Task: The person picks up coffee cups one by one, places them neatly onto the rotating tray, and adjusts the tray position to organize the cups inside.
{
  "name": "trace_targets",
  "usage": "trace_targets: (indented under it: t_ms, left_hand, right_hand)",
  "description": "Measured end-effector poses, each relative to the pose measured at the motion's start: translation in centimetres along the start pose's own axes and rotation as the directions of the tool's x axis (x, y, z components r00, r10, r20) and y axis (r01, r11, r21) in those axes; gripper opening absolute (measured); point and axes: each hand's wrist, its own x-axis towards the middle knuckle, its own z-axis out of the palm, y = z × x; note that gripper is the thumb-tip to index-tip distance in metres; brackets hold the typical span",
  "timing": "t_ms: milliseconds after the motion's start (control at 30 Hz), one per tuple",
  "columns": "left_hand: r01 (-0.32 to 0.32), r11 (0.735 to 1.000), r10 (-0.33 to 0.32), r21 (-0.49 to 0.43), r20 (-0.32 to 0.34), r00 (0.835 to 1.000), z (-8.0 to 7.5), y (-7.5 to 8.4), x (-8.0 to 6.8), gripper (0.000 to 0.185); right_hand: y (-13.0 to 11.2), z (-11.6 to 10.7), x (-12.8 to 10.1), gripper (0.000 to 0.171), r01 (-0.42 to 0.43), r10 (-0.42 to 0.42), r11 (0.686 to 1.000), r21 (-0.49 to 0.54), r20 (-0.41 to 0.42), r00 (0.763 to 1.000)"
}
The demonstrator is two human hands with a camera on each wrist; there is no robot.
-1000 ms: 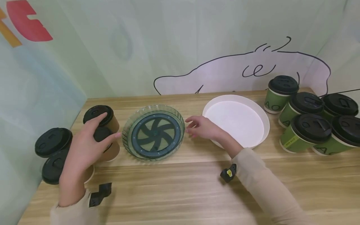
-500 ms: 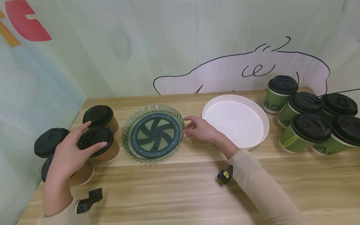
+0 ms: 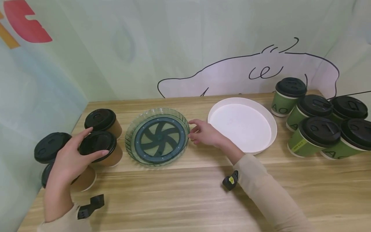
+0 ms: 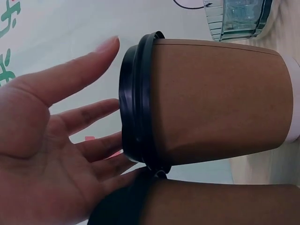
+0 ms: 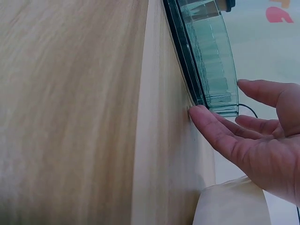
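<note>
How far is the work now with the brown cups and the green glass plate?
Nothing looks done yet: the green glass plate and the white tray hold no cups. In hand: the left hand is spread over the lid of a brown cup, while the right hand touches the plate's rim. Left: all brown cups and green cups stand on the table.

On the table [image 3: 185,196], four lidded cups [image 3: 99,146] cluster at the left edge; just right of them, toward the middle, lies the ridged plate [image 3: 157,136]; right of that, near the back edge, lies the round tray [image 3: 271,120]; five more lidded cups [image 3: 314,135] crowd the back right corner; the left hand [image 3: 71,159] rests on the cup nearest the plate; the right hand [image 3: 207,132] lies between plate and tray, fingertips [image 5: 199,115] touching the plate's rim.
</note>
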Motion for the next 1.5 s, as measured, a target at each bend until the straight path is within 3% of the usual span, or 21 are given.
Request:
trace_targets:
  t_ms: [600,1067,1300,1500]
  left_hand:
    - [-0.001,1.000,0.002,0.012,-0.017,1.000,0.2,-0.2,0.4,0.092]
    - [0.062,0.996,-0.060,0.060,-0.029,0.998,0.2,0.2,0.3,0.095]
    - [0.068,0.995,-0.066,0.072,-0.018,0.998,-0.5,1.0,-0.3,0.093]
    - [0.027,0.996,-0.026,0.087,-0.016,1.000,-1.6,2.8,0.0,0.094]
  right_hand:
    - [0.0,-0.2,0.1,0.054,0.000,0.000,1.000,0.002,0.001,1.000]
    - [-0.2,-0.2,-0.1,0.053,0.004,-0.004,1.000,-0.011,0.006,1.000]
    - [-0.3,0.0,-0.1,0.053,0.002,-0.002,1.000,-0.015,0.009,1.000]
    - [-0.2,-0.1,-0.1,0.054,-0.013,0.013,0.999,-0.031,0.006,1.000]
